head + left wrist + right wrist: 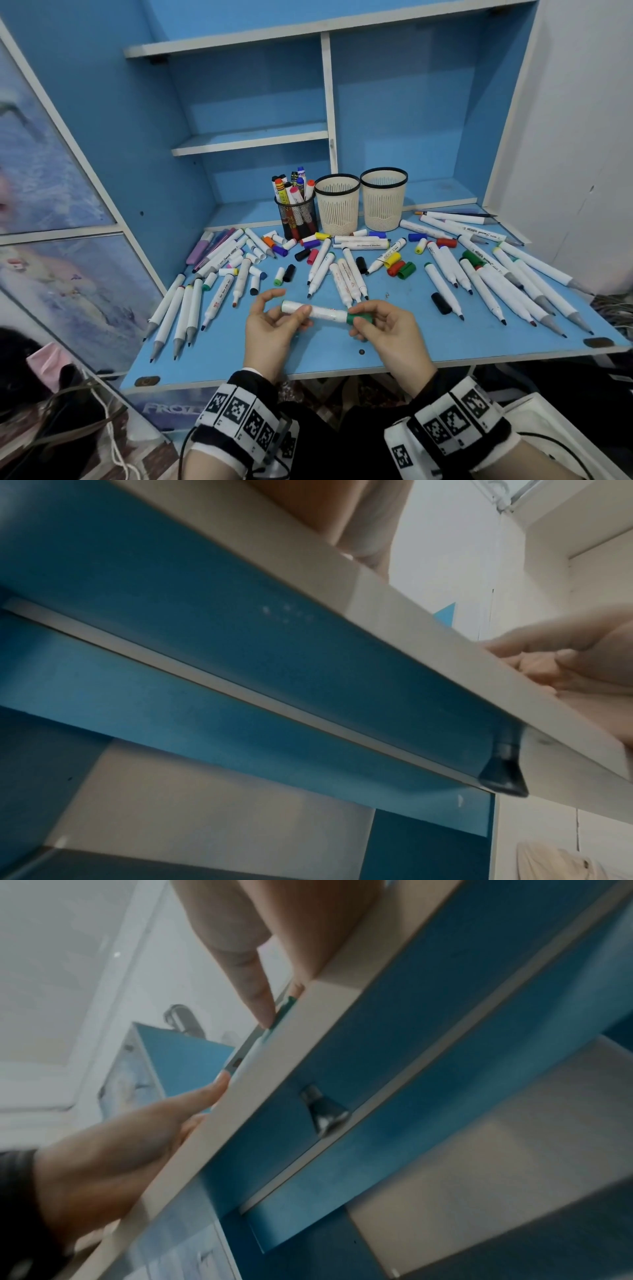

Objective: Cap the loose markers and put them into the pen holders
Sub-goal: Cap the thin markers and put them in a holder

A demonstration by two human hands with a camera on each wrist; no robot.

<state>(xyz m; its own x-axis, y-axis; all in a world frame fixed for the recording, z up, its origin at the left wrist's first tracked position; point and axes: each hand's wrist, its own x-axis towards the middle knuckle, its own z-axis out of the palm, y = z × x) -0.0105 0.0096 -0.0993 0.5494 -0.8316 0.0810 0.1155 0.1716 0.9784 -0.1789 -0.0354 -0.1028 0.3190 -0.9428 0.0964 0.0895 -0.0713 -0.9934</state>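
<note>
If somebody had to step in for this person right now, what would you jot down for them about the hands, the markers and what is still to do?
Left hand: holds the barrel of a white marker above the blue desk.
Right hand: pinches the green cap at that marker's right end; whether it is fully seated I cannot tell.
Done: the black mesh holder already has capped markers standing in it.
Left: the two cream holders look unfilled. Many uncapped markers and loose caps lie scattered across the desk. Finish this one, drop it in a holder, then match caps to the rest.
</note>
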